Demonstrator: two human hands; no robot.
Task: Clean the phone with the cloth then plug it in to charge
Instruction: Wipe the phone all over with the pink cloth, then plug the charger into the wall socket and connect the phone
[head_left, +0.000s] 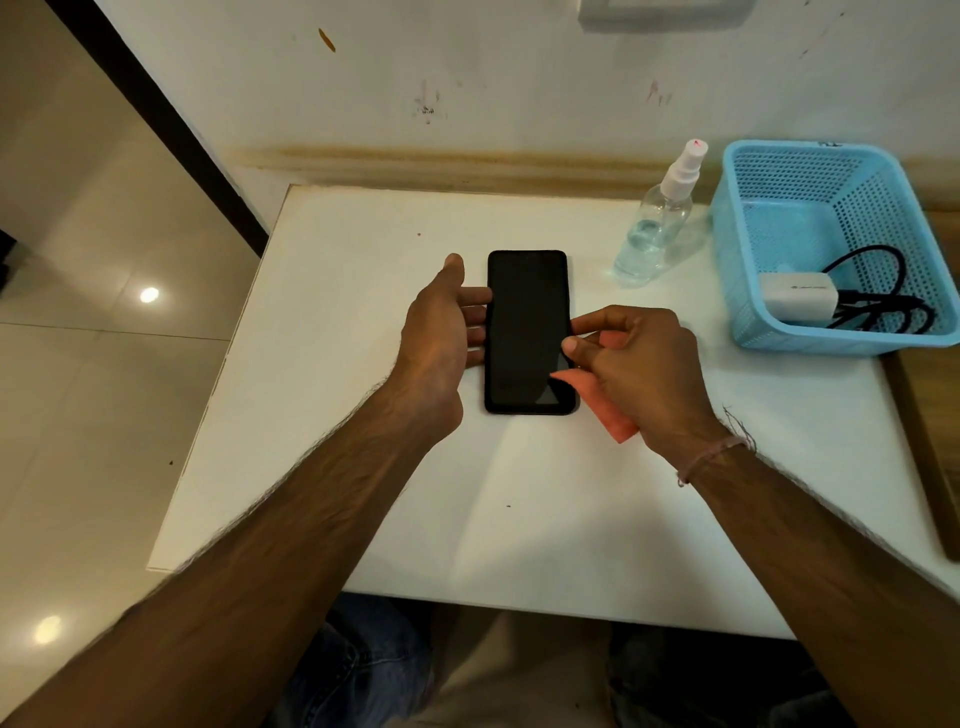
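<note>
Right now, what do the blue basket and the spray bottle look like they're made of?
The blue basket looks like moulded plastic: perforated lattice walls, a smooth rim, a slight sheen. The spray bottle has a clear body, plastic or glass, I can't tell which, with liquid showing through, and an opaque white pump top, probably plastic.

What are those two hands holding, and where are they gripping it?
The right hand pinches an orange cloth, bunched under its fingers, at the phone's right edge. The left hand only steadies the phone's left edge with its fingertips.

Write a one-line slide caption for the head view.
Left hand steadies the phone on the table; right hand grips an orange cloth at its edge.
</note>
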